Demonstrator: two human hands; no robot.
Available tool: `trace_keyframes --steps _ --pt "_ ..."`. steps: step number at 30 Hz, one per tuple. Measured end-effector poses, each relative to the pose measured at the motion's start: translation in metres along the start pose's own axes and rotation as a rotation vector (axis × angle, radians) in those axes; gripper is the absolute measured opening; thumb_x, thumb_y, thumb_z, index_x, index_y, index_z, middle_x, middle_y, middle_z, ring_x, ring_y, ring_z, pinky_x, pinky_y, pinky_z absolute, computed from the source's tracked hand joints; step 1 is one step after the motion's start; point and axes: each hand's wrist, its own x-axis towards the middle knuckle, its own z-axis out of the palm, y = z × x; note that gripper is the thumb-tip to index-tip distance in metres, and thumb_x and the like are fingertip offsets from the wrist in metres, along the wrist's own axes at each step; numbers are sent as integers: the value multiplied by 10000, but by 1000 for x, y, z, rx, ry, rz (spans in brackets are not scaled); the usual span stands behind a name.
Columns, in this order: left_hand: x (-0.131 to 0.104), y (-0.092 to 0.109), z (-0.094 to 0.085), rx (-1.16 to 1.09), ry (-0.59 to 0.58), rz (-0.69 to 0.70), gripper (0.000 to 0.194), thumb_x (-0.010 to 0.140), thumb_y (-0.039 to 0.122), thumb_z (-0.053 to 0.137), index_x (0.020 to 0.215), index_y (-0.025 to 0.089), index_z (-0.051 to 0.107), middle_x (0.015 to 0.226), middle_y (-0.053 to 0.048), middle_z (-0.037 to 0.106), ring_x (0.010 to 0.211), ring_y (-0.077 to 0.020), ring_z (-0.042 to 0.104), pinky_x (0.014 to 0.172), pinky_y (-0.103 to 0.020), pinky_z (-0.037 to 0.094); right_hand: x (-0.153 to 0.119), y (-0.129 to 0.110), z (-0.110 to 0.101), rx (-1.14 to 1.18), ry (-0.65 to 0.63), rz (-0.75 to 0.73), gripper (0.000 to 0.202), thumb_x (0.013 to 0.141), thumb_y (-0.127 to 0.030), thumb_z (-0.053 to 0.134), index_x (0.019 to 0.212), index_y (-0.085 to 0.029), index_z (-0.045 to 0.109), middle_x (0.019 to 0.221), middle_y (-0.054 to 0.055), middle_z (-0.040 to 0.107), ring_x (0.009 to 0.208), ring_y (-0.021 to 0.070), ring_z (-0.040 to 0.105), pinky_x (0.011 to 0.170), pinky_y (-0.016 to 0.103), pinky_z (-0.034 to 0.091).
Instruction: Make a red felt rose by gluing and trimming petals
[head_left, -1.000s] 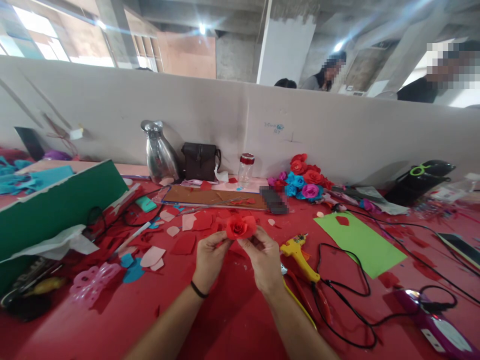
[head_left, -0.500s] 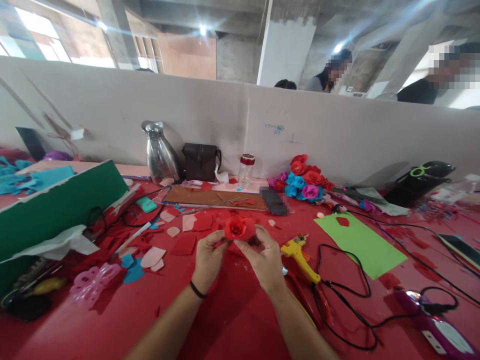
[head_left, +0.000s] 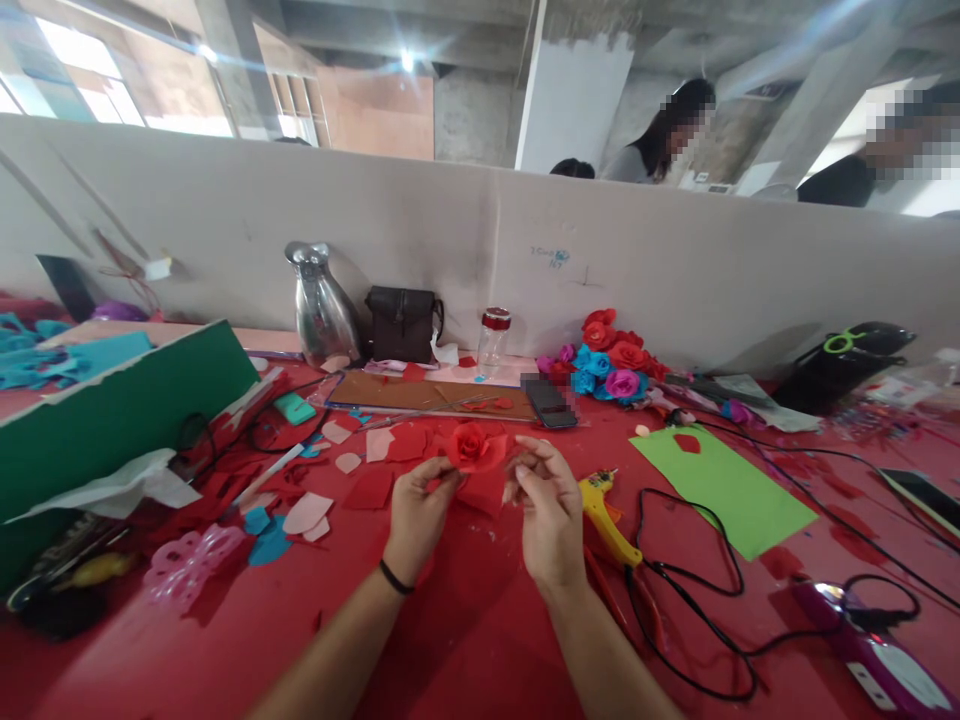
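Note:
A red paper rose [head_left: 470, 445] with a coiled centre and wide outer petals stands in front of me over the table. My left hand [head_left: 420, 510], with a dark band at the wrist, pinches the rose low on its left side; the fingertips are partly hidden. Just right of the petals is my right hand [head_left: 550, 510], apart from the flower, its fingers loosely curled and slightly blurred, with nothing visible in them. Beyond my hands lie red petal pieces [head_left: 369, 490] and pale pink ones [head_left: 306, 513]. A yellow glue gun [head_left: 611, 520] rests right of my right hand.
Red-handled pliers [head_left: 606, 590] lie beside the glue gun's black cord [head_left: 720, 625]. A green sheet [head_left: 739, 490] is at right. Finished paper flowers [head_left: 611, 355], a glass jar [head_left: 493, 340], a dark bag [head_left: 403, 325] and a steel jug [head_left: 324, 310] line the partition [head_left: 420, 220]. People sit beyond.
My right hand has let go of the rose and moved a little to the right. My left hand still holds the flower, which has shifted slightly up.

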Motion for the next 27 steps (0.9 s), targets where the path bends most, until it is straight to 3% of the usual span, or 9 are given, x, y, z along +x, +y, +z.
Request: trace_keyframes --steps 3,6,9,14,18,21,27 --pt "-1 3 2 -123 25 -85 85 587 210 723 663 173 724 685 -28 716 676 -166 613 694 -270 470 4 5 0 -102 48 103 155 704 -244 631 854 -210 651 681 -35 588 519 89 496 491 218 401" --pt "-1 7 4 -281 18 -200 161 535 229 778 665 160 715 661 -27 703 651 -151 612 681 -265 476 5 12 0 -281 -11 141 178 688 -268 667 851 -196 666 781 7 657 652 130 559 607 253 454" --pt "-2 10 4 -401 -2 -277 180 518 224 799 656 148 713 650 -23 694 630 -127 605 661 -239 472 5 13 -1 -399 -65 70 212 717 -285 656 909 -196 674 882 35 675 722 153 584 673 282 473" --pt "-2 9 5 -426 -33 -294 155 523 204 797 647 160 715 651 -7 698 642 -112 609 671 -218 467 1 5 2 -529 -74 -60 181 746 -311 650 874 -191 695 868 39 661 690 145 574 638 266 463" --pt "-1 8 5 -351 -28 -255 151 503 199 799 615 158 706 634 -10 699 628 -132 610 670 -251 474 1 4 2 -499 -50 -53 174 726 -301 666 860 -191 686 859 32 655 673 141 561 629 265 451" --pt "0 9 3 -363 -14 -258 161 509 210 801 620 155 699 647 -15 704 651 -130 618 691 -245 474 4 8 0 -369 -12 35 194 734 -294 635 899 -196 664 870 32 663 742 156 581 686 281 456" --pt "1 5 3 -520 -73 -399 208 475 187 824 627 149 686 625 3 669 611 -106 600 653 -216 466 6 9 4 -133 -12 215 266 652 -264 674 911 -213 644 921 21 661 882 173 592 792 299 461"
